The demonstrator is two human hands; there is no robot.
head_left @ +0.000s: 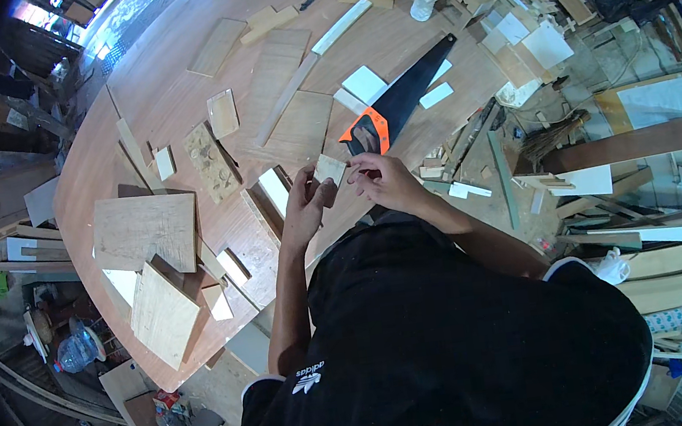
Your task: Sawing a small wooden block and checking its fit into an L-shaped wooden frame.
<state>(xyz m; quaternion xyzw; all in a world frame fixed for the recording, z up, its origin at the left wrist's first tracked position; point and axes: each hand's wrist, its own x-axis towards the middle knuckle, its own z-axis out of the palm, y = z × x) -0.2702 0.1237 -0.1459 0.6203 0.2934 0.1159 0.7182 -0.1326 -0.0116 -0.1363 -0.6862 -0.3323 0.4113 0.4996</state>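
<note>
My left hand (pixel 304 205) and my right hand (pixel 384 180) are raised together above the near edge of a large wooden table (pixel 171 80). Between their fingertips they pinch a small pale square wooden piece (pixel 330 168), tilted slightly. Just beyond the hands a handsaw (pixel 403 95) with a black blade and an orange-and-black handle lies on the table. A small open wooden box frame (pixel 271 196) sits right beside my left hand.
Plywood boards (pixel 147 228) and offcuts lie across the table's left part, with long strips (pixel 286 96) and white rectangular pieces (pixel 364 84) further back. Wood scraps and planks pile up on the right (pixel 606 155). A plastic bottle (pixel 75 352) stands at lower left.
</note>
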